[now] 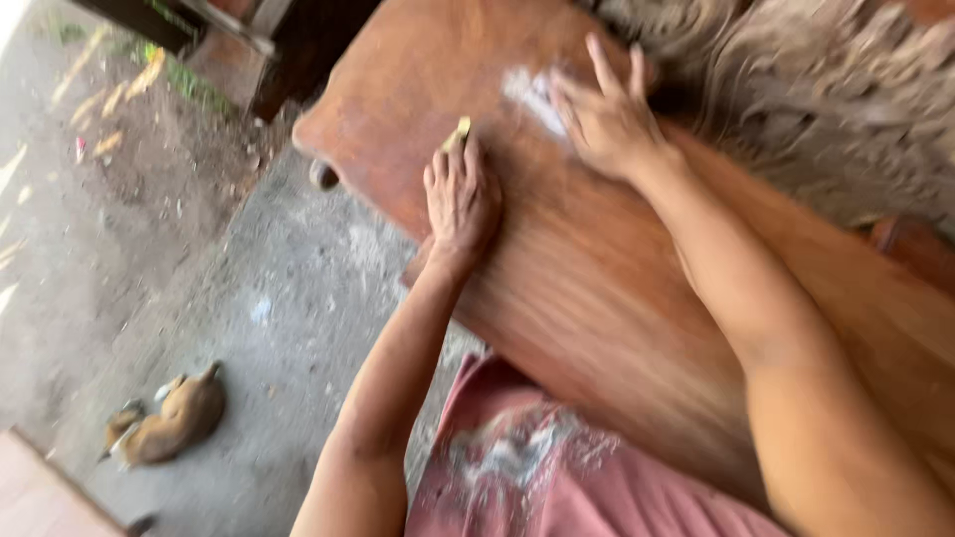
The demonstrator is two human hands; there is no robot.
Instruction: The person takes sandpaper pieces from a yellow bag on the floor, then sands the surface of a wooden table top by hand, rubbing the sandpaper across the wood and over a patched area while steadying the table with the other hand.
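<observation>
Wooden slab (597, 288) is the landmark. Left hand (461, 199) lies on it, near its left edge, a small pad (457, 134) at the fingertips. Right hand (607, 119) lies on it farther right, beside a dusty patch (532, 94). Carved wood (816, 89) sits behind the slab. Ground (279, 298) lies left of it; a dog (169, 418) lies there, well apart.
</observation>
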